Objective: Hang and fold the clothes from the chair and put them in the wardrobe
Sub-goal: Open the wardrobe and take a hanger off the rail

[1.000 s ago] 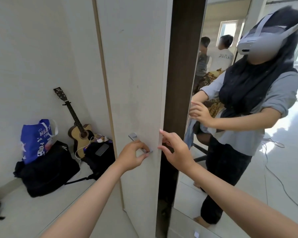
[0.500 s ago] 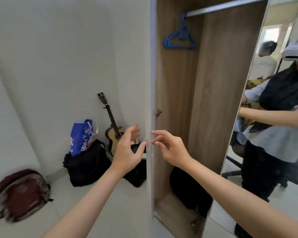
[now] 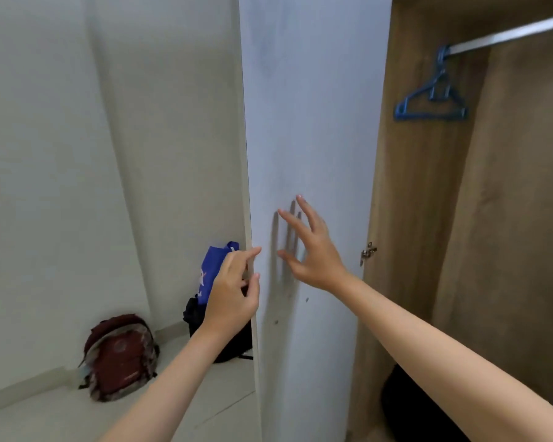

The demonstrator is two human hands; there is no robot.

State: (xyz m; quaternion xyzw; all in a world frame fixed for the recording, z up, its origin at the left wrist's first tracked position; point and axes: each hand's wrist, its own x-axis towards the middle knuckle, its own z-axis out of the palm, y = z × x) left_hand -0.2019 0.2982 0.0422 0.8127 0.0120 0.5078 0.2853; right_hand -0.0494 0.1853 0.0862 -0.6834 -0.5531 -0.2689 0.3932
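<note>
The wardrobe door point(image 3: 310, 122) stands swung wide, its pale inner face toward me. My left hand point(image 3: 235, 288) hovers at the door's outer edge with fingers apart, holding nothing. My right hand point(image 3: 313, 250) is spread flat against the door's inner face. Behind the door the wood-lined wardrobe point(image 3: 508, 218) is open, with blue hangers point(image 3: 431, 100) on a metal rail point(image 3: 517, 31). No clothes or chair are in view.
On the floor at the left lie a dark red backpack point(image 3: 122, 355), a black bag point(image 3: 224, 336) and a blue shopping bag point(image 3: 213, 269) by the white wall. A dark bag point(image 3: 412, 406) sits on the wardrobe floor.
The door swung from nearly shut to wide open toward the left. My left hand let go of the handle; my right hand went from the door's edge onto its inner face.
</note>
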